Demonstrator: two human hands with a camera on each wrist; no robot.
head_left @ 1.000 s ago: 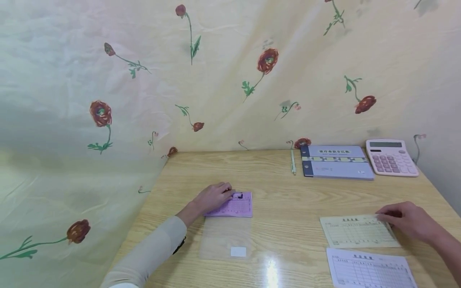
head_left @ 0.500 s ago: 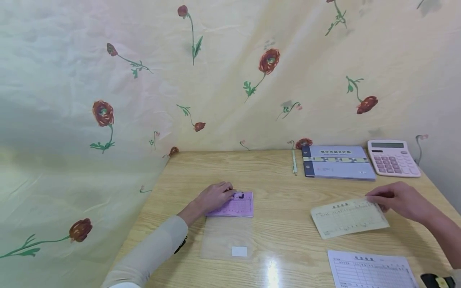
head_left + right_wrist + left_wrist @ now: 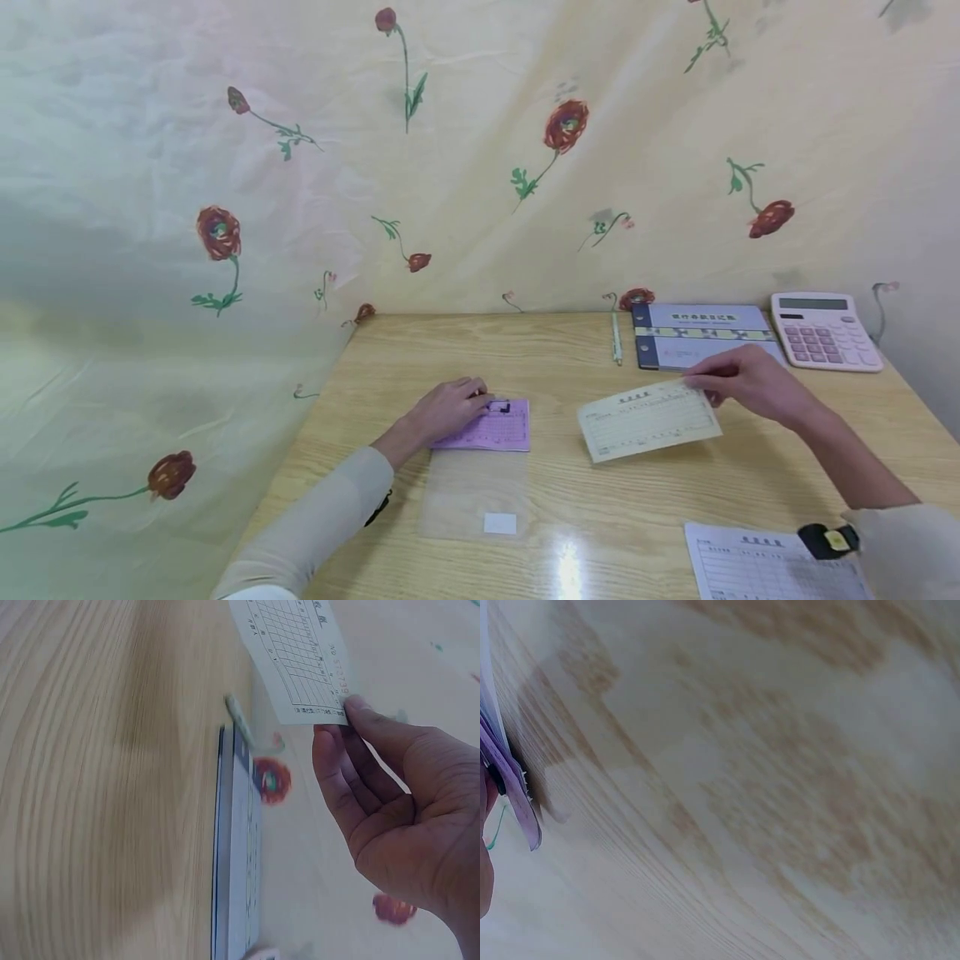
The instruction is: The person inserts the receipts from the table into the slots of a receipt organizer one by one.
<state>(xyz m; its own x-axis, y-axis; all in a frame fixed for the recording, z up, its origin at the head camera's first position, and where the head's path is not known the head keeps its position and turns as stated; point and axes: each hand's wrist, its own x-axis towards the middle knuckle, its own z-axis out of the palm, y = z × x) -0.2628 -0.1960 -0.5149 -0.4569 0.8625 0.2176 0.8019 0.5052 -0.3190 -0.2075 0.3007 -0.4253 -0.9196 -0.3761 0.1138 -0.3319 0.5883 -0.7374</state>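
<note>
Between thumb and fingers, my right hand (image 3: 752, 385) pinches the upper right corner of a pale yellow printed slip (image 3: 648, 421), which is held tilted above the table. That slip (image 3: 292, 656) and the pinching right hand (image 3: 409, 787) also show in the right wrist view. At the middle left, my left hand (image 3: 447, 412) grips the top of a stack of purple printed slips (image 3: 495, 432), its fingers by a black clip (image 3: 501, 407). Only the edge of the purple slips (image 3: 517, 799) and a bit of the fingers appear in the left wrist view.
Below the purple slips lies a clear plastic sheet (image 3: 465, 500) with a white label (image 3: 499, 523). A white printed form (image 3: 742, 558) lies at the lower right, partly behind the right sleeve. A pen (image 3: 617, 340), blue ledger (image 3: 690, 321) and pink calculator (image 3: 825, 332) line the back.
My right hand has lifted the yellow slip from beside the white form and carried it left, toward the purple slips. My left hand has stayed in place.
</note>
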